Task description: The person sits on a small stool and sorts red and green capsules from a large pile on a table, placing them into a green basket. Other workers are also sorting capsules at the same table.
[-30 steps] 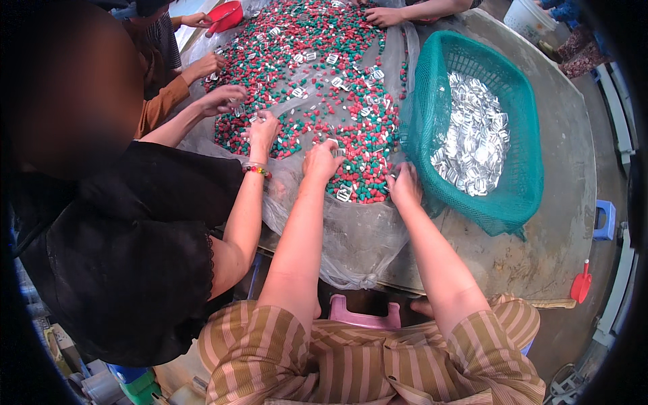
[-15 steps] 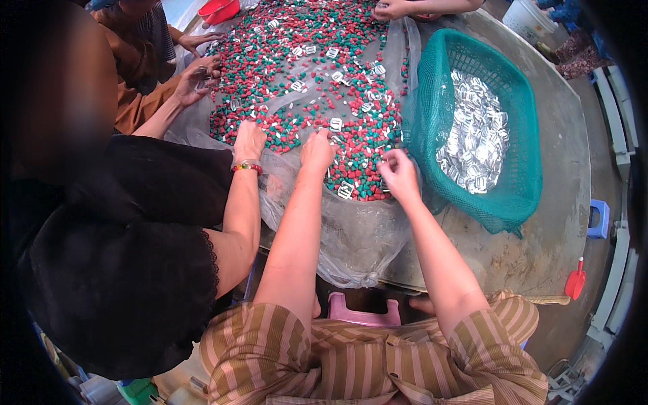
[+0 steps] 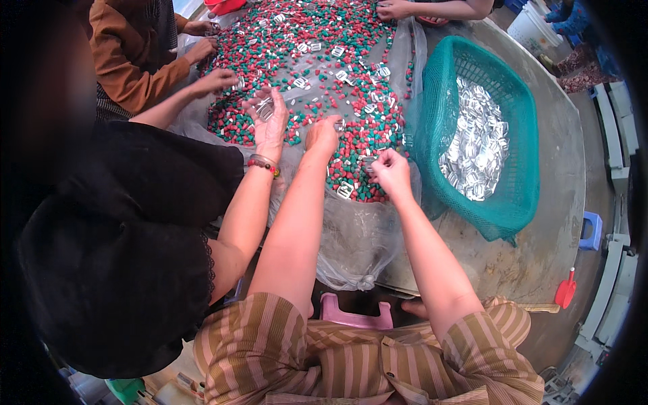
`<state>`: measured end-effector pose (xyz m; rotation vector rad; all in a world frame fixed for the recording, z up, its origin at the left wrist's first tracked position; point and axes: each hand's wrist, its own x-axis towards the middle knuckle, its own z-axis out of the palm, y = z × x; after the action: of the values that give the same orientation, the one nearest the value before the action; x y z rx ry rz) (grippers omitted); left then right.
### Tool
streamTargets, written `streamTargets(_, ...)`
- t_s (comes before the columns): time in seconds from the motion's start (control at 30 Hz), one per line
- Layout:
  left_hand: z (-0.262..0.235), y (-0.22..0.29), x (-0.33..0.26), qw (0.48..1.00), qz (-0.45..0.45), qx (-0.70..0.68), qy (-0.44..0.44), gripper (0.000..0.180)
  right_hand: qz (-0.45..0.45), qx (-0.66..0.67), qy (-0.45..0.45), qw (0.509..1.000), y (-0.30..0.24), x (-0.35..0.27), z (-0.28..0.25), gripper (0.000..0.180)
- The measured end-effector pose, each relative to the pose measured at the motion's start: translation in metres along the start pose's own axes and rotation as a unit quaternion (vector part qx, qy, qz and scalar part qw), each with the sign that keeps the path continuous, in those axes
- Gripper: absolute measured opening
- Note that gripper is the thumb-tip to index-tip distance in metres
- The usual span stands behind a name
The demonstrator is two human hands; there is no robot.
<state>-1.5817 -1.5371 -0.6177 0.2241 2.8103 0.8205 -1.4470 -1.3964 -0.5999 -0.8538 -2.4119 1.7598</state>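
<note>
My left hand (image 3: 322,137) is closed at the near part of a heap of small red and green pieces (image 3: 354,143), with a metal slide buckle (image 3: 339,125) at its fingertips. To its right, my right hand (image 3: 393,174) pinches another slide buckle (image 3: 368,164), partly hidden by the fingers, just over the heap. A pale slide buckle (image 3: 345,190) lies on the pieces at the near edge. Several more buckles are scattered farther up the heap. Clear plastic sheeting (image 3: 358,233) lies under the pieces, knotted at its near end.
A green basket lined with netting (image 3: 520,196) stands on the right, holding many silvery buckles (image 3: 476,145). At my left, a co-worker's hand (image 3: 268,125) holds a buckle; other workers' hands reach in from the far left and top. A pink stool (image 3: 354,317) and red scoop (image 3: 565,291) sit lower down.
My right hand has moved slightly left and now pinches a buckle. My left hand has shifted a little up. The co-worker beside me has raised a hand with a buckle off the heap.
</note>
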Motion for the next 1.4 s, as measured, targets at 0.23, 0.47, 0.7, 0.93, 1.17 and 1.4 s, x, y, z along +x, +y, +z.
streamTargets(0.23,-0.04,-0.013,-0.022,0.937,-0.043,-0.304,-0.166,0.02,0.042,0.423,-0.2,0.883,-0.013,-0.037,-0.059,0.012)
streamTargets(0.47,-0.047,-0.04,-0.08,0.733,-0.085,-0.641,-0.213,0.021,0.062,-0.025,-0.03,0.997,0.027,-0.032,-0.054,0.036)
streamTargets(0.7,-0.032,-0.025,-0.089,0.997,-0.013,-0.045,-0.059,0.035,-0.01,-0.209,0.021,0.978,0.008,-0.04,-0.038,0.025)
streamTargets(0.93,-0.06,-0.031,-0.09,0.839,-0.162,-0.516,-0.062,0.019,0.153,0.307,-0.162,0.925,0.003,-0.034,-0.036,0.013)
streamTargets(1.17,-0.057,-0.04,-0.105,0.981,-0.124,-0.148,-0.033,0.025,0.003,-0.14,-0.109,0.984,-0.007,-0.047,0.018,0.038)
streamTargets(1.4,-0.034,-0.049,-0.102,0.946,-0.159,-0.268,-0.086,0.029,-0.164,-0.338,-0.042,0.926,-0.02,-0.073,0.029,0.022)
